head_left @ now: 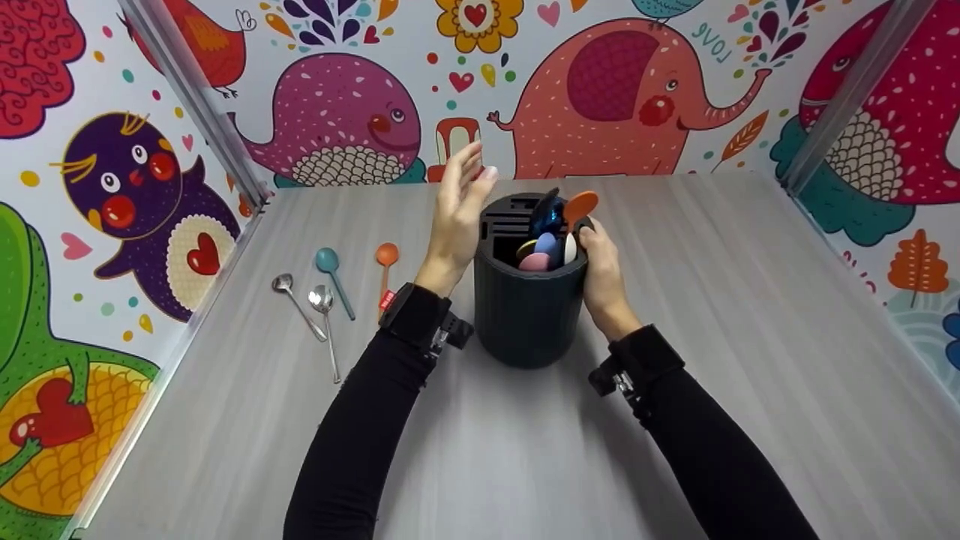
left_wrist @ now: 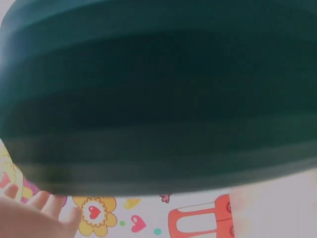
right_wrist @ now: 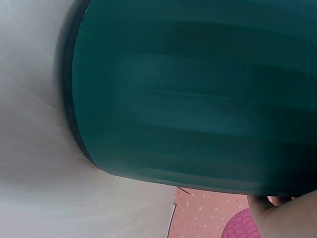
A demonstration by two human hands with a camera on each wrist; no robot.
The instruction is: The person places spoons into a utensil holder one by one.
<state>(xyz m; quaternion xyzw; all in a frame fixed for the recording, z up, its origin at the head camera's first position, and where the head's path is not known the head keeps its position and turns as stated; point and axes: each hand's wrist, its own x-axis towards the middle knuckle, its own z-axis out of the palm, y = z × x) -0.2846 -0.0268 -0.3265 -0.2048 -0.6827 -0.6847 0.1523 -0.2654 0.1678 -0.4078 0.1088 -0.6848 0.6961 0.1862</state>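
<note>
From the head view, a dark holder (head_left: pixel 527 300) stands upright mid-surface (head_left: pixel 750 337), with spoons (head_left: pixel 555 232) of several colours sticking out of it. The right hand (head_left: pixel 604 274) wraps its side near the rim, fingers curled on it, so that grip is grasping the holder. The left hand (head_left: pixel 456 217) is raised just beside the rim, fingers straight and released, holding nothing. To the left lie two metal spoons (head_left: pixel 311 311), a teal spoon (head_left: pixel 334 277) and an orange spoon (head_left: pixel 385 270), well apart from the holder. In my judgement the holder is top-heavy with the handles leaning out, so a sideways pull by the right hand could tip it and spill them; the left hand could also knock a spoon on its way in. On the wall, the word "LOVE" (head_left: pixel 711 41) can be read, upside down; a small red tag sits on the orange spoon's handle, too small to read. The left wrist view is blurred: the holder (left_wrist: pixel 158 99) fills it, with fingertips (left_wrist: pixel 34 210) low left. The right wrist view shows the holder's wall (right_wrist: pixel 198 99) close, on the surface (right_wrist: pixel 34 148), and part of the hand (right_wrist: pixel 290 215) at the bottom right corner.
</note>
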